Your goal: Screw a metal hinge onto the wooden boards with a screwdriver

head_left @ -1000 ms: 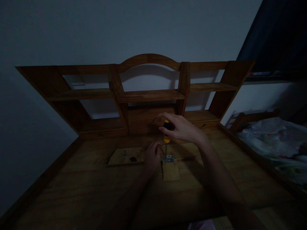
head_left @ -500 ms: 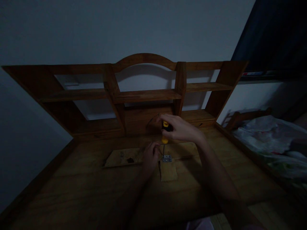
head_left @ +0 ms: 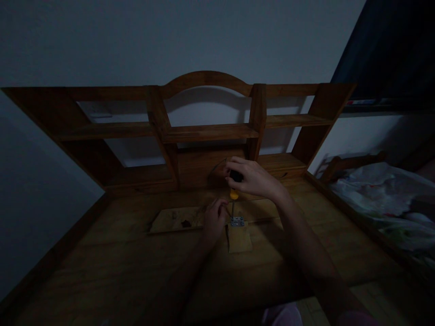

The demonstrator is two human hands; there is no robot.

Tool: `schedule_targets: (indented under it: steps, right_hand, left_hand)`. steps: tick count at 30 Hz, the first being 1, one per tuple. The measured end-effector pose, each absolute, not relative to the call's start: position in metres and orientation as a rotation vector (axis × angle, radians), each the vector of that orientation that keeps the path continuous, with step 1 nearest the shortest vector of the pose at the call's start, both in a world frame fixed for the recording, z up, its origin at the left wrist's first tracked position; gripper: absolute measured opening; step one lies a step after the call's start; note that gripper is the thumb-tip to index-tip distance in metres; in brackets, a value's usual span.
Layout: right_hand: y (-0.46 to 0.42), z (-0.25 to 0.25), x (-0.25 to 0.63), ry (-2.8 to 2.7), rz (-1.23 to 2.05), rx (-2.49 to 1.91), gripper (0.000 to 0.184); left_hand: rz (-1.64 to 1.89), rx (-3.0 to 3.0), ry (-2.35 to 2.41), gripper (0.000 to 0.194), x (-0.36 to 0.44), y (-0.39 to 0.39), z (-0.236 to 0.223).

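My right hand (head_left: pixel 253 177) is wrapped round the black and yellow handle of a screwdriver (head_left: pixel 234 194), held nearly upright. Its shaft runs down to the left side of a small metal hinge (head_left: pixel 237 222). The hinge spans a long thin wooden board (head_left: pixel 265 208) and a small square wood piece (head_left: pixel 239 239) in front of it. Just left of the screwdriver shaft, my left hand (head_left: pixel 215 218) lies over the long board with its fingers curled. What its fingertips grip, if anything, is hidden.
The wooden desk top (head_left: pixel 136 267) carries these pieces. Behind stands a wooden shelf unit (head_left: pixel 210 133) against the wall. Plastic bags (head_left: pixel 377 192) lie at the right, beyond the desk's raised edge. A dark hole (head_left: pixel 186 223) marks the long board's left part.
The view has shifted slightly. My right hand has changed its hold and turn on the screwdriver handle, now covering more of its top. My left hand stays beside the hinge.
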State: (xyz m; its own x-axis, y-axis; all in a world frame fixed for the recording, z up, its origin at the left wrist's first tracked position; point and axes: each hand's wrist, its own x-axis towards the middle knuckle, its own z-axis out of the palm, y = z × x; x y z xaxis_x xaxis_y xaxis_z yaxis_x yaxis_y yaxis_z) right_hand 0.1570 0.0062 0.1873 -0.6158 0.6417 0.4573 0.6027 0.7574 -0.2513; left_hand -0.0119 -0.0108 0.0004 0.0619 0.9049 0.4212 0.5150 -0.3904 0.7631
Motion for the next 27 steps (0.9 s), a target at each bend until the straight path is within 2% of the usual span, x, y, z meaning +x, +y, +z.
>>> schedule_targets:
  steps: [4,12,17,19,27]
  right_hand:
    - [0.0015,0.1898,0.1548,-2.431,0.135,-0.898,0.022]
    - [0.0045,0.1868,0.1546,-2.396,0.062,-0.909,0.014]
    - [0.0012,0.1881,0.153,-2.388,0.159,-0.811,0.038]
    - [0.0008,0.1881,0.1523,-2.393,0.203,-0.804,0.042]
    - [0.005,0.1858,0.152,-2.381,0.111,-0.934,0.021]
  left_hand:
    - [1.282,1.935,1.411,0.024,-0.0112,-0.0105,0.0012]
    - [1.286,1.945,1.409,0.026,-0.0116,-0.0102,0.0003]
    - [1.274,1.943,1.412,0.026,-0.0119,-0.0095,-0.002]
    - [1.27,1.936,1.411,0.025,-0.0116,-0.0101,-0.001]
    - [1.257,1.948,1.413,0.026,-0.0116,-0.0097,0.0013]
